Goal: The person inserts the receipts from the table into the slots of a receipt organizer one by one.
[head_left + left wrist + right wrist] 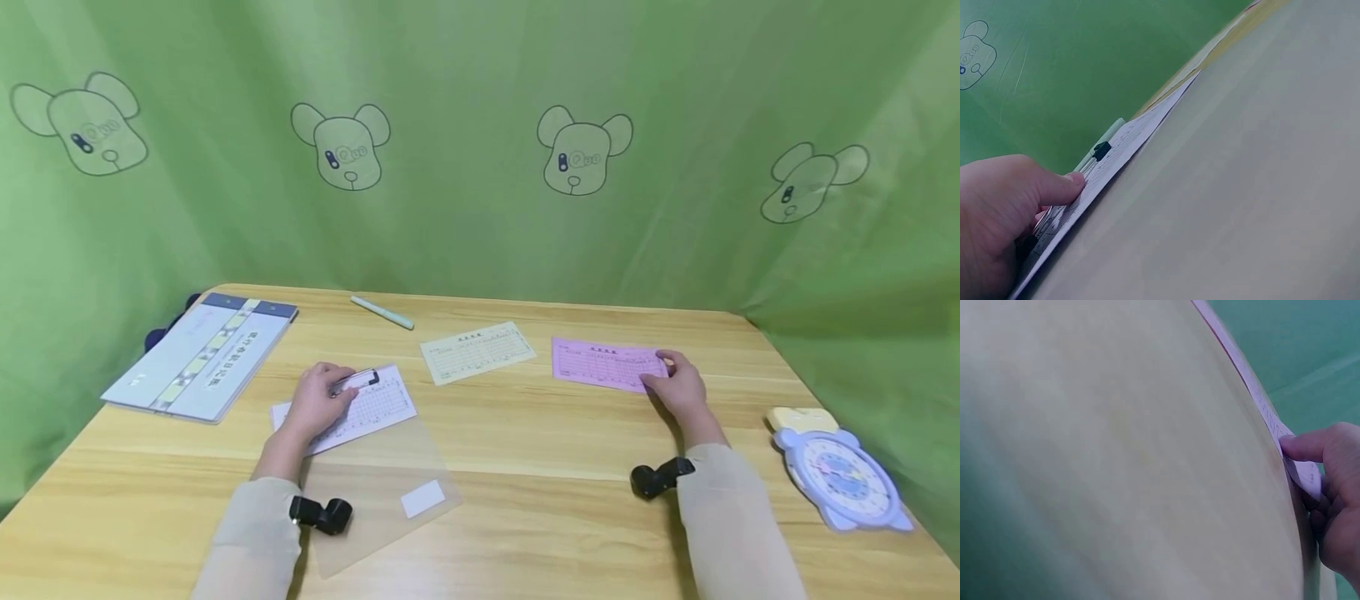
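A see-through clipboard (371, 487) lies at the left front of the table, a white printed form (386, 404) at its top end beneath a metal clip (367, 380). My left hand (318, 404) grips the clip, the thumb (1063, 189) on its wire part in the left wrist view. To the right, my right hand (681, 389) pinches the right end of a pink form (600, 367). In the right wrist view the thumb is on the face of the pink form (1307, 477) and the other fingers are behind it. A pale green form (478, 353) lies between the hands.
A mint-coloured pen (382, 312) lies near the far edge. A blue-and-white folder (198, 358) is at the far left, with something dark behind it. At the right edge are a blue toy clock (843, 479) and a cream-coloured object (802, 419). Green curtain (465, 233) hangs behind.
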Motion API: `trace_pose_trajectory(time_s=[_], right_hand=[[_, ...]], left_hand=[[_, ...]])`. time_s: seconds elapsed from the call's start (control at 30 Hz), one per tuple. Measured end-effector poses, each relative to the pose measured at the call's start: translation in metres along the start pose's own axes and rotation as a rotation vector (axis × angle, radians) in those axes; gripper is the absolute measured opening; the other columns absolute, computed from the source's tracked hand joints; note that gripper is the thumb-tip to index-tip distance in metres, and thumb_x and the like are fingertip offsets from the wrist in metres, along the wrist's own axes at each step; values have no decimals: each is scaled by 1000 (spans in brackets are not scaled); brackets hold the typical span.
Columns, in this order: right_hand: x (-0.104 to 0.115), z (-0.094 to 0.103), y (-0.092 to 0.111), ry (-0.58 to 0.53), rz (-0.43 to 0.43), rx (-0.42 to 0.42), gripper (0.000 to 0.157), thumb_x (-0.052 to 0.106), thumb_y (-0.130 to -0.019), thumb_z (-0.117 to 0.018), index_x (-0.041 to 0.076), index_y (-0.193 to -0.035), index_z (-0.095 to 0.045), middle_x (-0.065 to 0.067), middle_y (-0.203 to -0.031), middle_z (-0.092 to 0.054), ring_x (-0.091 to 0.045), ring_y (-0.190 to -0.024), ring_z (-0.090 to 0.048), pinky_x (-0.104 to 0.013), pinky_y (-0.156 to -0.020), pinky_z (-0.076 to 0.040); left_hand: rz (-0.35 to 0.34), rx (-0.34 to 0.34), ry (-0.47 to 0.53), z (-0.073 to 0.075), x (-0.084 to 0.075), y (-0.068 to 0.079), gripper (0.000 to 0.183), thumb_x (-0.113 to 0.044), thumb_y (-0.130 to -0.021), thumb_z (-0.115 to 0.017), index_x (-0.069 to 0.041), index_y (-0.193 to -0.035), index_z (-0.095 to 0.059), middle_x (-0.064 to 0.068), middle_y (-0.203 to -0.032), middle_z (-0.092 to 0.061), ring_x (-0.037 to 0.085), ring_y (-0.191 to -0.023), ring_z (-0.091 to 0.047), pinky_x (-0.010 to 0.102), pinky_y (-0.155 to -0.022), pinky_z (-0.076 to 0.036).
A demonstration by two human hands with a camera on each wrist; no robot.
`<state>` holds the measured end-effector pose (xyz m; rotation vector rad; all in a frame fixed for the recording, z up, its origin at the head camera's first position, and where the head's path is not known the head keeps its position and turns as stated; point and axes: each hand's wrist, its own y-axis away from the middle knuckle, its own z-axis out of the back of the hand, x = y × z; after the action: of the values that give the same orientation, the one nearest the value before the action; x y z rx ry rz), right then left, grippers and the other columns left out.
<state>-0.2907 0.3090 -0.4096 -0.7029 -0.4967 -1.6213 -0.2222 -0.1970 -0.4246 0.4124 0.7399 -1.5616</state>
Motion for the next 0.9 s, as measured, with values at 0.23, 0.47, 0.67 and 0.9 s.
trace_pose_trajectory(time_s=[0.23, 0.47, 0.67, 0.9], right_hand=[[2, 3, 4, -37, -7, -50, 30, 4, -80, -48, -7, -108, -53, -25, -106, -49, -31, -93, -43, -34, -75, -39], [4, 15, 15, -252, -29, -7, 39, -3, -80, -45, -8, -119, -46, -27, -116, -44, -8, -75, -49, -13, -57, -43], [18, 21, 24, -474, -13, 26, 35, -4, -81, -48, -3, -116, -51, -12, -103, -53, -4, -64, -54, -19, -60, -47], [42, 14, 29, -806, 54, 156, 32, -10, -78, -52, 14, -93, -67, 3, -88, -56, -8, -71, -57, -18, -63, -47]], left_hand=[[9, 5, -16, 3, -3, 1, 33, -10, -80, -58, 3, -110, -55, 19, -106, -48, 34, -99, -40, 46, -84, -32], [-22, 11, -41, 2, -4, -2, 32, -7, -80, -57, 4, -111, -55, 20, -107, -49, 35, -100, -40, 47, -85, -31], [-36, 22, -46, 3, -5, -2, 32, -6, -80, -56, 4, -110, -55, 19, -108, -49, 36, -100, -40, 47, -85, -30], [-15, 35, -34, 4, -6, -1, 31, -5, -82, -55, 4, -111, -54, 19, -110, -49, 35, -101, -38, 46, -86, -30]])
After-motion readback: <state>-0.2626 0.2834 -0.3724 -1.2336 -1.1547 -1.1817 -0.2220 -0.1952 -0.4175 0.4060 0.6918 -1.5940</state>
